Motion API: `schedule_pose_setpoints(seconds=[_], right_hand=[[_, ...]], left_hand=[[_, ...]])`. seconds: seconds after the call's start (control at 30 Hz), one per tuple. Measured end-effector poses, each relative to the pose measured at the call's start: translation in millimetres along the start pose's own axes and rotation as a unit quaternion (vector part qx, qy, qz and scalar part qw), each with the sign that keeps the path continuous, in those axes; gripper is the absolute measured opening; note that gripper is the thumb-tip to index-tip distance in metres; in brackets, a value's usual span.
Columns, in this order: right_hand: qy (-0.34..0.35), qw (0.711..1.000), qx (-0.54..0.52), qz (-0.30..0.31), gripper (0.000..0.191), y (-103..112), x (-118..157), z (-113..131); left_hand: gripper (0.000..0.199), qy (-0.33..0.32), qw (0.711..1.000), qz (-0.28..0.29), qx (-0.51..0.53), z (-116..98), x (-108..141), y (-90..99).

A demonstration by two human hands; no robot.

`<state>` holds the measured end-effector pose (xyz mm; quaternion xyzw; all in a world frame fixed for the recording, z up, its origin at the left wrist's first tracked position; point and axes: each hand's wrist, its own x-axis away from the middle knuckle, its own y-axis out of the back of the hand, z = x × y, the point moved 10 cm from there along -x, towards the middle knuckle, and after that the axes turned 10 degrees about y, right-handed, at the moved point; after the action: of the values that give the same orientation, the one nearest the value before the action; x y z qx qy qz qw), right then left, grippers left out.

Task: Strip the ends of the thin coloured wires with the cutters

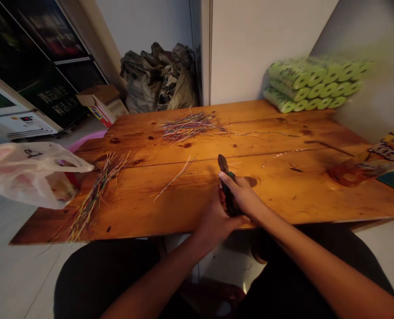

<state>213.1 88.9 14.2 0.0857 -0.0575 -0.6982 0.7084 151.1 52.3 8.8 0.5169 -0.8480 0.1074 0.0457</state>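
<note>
Both my hands are over the near edge of a wooden plank table [276, 201]. My right hand [240, 195] is closed around green-handled pliers or wire cutters [228, 190], with the dark metal jaws [222, 163] pointing up and away from me. My left hand [213, 221] cups the lower end of the handles from below. A loose pile of thin multicoloured wires [187, 126] lies at the far side of the table. A larger bundle of such wires [95, 199] lies at the left, and a few strands [175, 177] lie just left of my hands. Two thin twisted wires [263, 133] stretch out to the right.
A white plastic bag [27, 173] overhangs the left table edge, near a pink basin rim [84, 139]. Behind the table are a cardboard box [102, 104], a grey sack [159, 79] and stacked green rolls [316, 84]. A snack packet [383, 153] lies at the right edge.
</note>
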Motion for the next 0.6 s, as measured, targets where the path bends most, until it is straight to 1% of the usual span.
schedule_pose_setpoints(seconds=[0.07, 0.17, 0.23, 0.3, 0.47, 0.6], right_hand=[[-0.028, 0.999, -0.023, -0.012, 0.053, 5.8, -2.9, -5.9], [-0.096, 0.991, -0.093, -0.032, 0.051, 12.0, -3.1, -19.1], [-0.143, 0.978, -0.148, -0.041, 0.05, 13.1, 0.6, -25.6], [-0.175, 0.966, -0.184, -0.044, 0.05, 13.5, 5.8, -26.5], [-0.198, 0.949, -0.244, -0.034, 0.049, 12.1, 15.2, -15.7], [-0.217, 0.937, -0.273, -0.017, 0.05, 8.4, 17.1, -19.1]], left_hand=[[0.059, -0.02, 1.0, 0.011, -0.022, -3.0, -5.6, -3.2], [0.061, -0.049, 0.998, 0.021, -0.033, -8.1, -11.1, -7.2], [0.064, -0.052, 0.998, 0.018, -0.037, -8.7, -13.3, -8.5], [0.07, -0.045, 0.998, 0.009, -0.04, -7.3, -14.5, -8.7], [0.078, -0.023, 0.999, -0.007, -0.044, -2.8, -14.5, -8.8], [0.081, -0.018, 0.999, -0.012, -0.047, -1.8, -12.5, -9.3]])
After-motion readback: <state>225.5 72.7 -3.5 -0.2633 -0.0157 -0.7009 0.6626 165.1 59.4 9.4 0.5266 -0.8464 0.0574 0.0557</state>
